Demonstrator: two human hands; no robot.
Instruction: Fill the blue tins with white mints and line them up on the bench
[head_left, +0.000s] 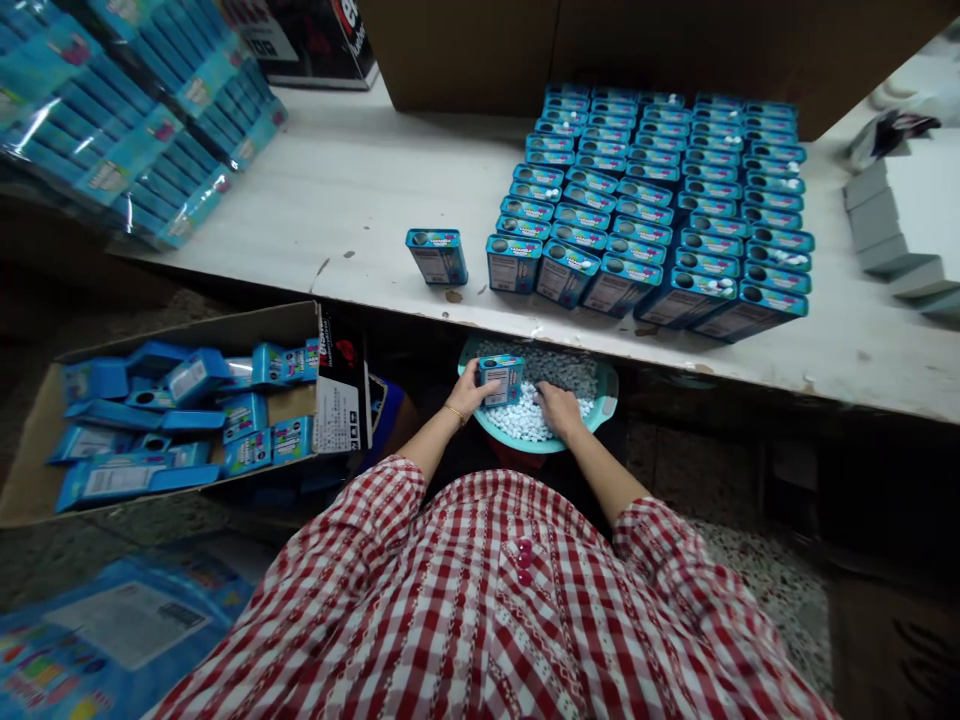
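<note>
Blue and small, the box (501,379) sits upright in the left hand (469,392), whose fingers wrap its side and hold it over a teal basin (604,408) of white pellets (525,420). It looks like thin card or light plastic with a round hole in its top, so it should weigh next to nothing and would likely dent if squeezed hard; a grip across the two narrow sides, as the hand has it, seems the safest hold. The right hand (559,408) lies palm down in the pellets with its fingers curled into them; whether it has any gathered cannot be told. The pellets are small, smooth and loose, and would probably roll and scatter easily.

Above the basin runs a white table (360,190), worn and chipped along its front edge. On it stand close rows of boxes (660,200), some showing white at the hole, with a single box (437,256) apart to their left. A brown carton (34,470) on the floor at the person's left holds more blue boxes tumbled loosely. Wrapped blue packs (127,110) are stacked at the table's far left, and grey blocks (885,225) lie at its right.
</note>
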